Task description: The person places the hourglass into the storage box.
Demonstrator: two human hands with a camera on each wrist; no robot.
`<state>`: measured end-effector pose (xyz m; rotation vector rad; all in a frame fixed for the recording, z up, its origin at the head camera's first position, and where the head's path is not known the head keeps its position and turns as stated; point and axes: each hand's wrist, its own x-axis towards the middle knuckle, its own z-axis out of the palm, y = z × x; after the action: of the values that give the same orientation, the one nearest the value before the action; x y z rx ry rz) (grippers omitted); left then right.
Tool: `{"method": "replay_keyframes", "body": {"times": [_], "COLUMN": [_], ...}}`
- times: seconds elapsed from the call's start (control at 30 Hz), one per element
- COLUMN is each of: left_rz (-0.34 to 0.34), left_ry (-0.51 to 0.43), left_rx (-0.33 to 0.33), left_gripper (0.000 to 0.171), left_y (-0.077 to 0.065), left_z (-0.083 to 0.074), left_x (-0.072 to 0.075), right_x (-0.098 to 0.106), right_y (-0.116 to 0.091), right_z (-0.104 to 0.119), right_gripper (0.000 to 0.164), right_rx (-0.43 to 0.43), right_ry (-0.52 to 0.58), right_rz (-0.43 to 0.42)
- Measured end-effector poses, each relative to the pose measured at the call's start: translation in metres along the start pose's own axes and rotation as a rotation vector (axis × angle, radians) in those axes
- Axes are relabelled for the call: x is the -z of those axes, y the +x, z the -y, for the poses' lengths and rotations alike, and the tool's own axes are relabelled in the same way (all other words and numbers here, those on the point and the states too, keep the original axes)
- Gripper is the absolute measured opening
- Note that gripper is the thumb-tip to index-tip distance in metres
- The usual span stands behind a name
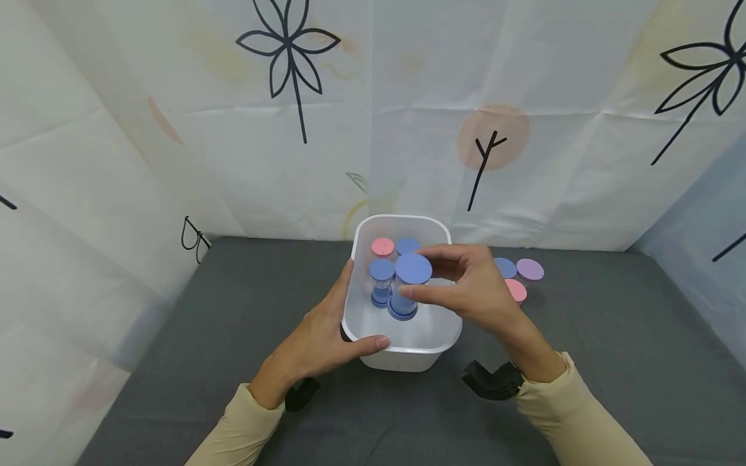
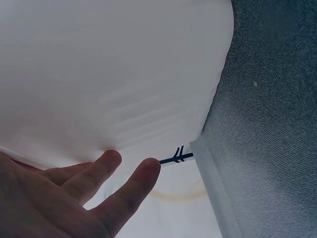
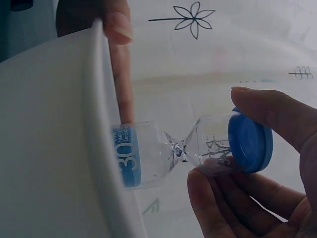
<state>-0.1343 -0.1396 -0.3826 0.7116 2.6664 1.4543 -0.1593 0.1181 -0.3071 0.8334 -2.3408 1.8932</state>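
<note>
One grip, the right hand [image 1: 474, 288], pinches the large sandglass [image 1: 411, 273] around its top end, apparently for upright control inside the white bin [image 1: 408, 360], while the left hand [image 1: 322, 334], fingers extended, braces that bin from outside, likely against sliding.

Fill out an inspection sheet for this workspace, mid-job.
Surface: dark grey tabletop
Job's things: gripped hourglass, lower end inside white bin; second hourglass beside it; pink top and blue top beyond; purple top, another blue top and another pink top outside, right of bin
Clutter: nothing seen
Hands: left hand against the bin's left side, thumb at rim; right hand pinches hourglass near upper end
Cables: nothing seen
Surroundings: pale sheets with plant prints
</note>
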Motion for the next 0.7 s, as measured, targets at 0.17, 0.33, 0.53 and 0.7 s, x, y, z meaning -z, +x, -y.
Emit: {"method": "replay_keyframes", "body": {"times": [0.17,0.33,0.53,0.7], "left_rz": [0.012,0.017,0.021,0.017], "left_ry": [0.007,0.043,0.037,0.057], "left_rx": [-0.012,-0.023,-0.028,-0.022], "left_gripper": [0.120,0.119,0.119,0.118], "left_y": [0.000,0.000,0.000,-0.001], "left_z": [0.001,0.000,0.000,0.002], "left_x": [0.000,0.001,0.002,0.002], "right_x": [-0.016,-0.027,-0.034,-0.040], "right_y": [0.007,0.010,0.013,0.017], "right_z": [-0.013,-0.022,-0.024,-0.026], "right_gripper": [0.041,0.042,0.044,0.047], "right_rx": [-0.034,-0.041,-0.058,-0.059], "right_ry": [-0.034,-0.043,-0.053,-0.094], "right_rz": [0.061,0.106,0.127,0.153]}}
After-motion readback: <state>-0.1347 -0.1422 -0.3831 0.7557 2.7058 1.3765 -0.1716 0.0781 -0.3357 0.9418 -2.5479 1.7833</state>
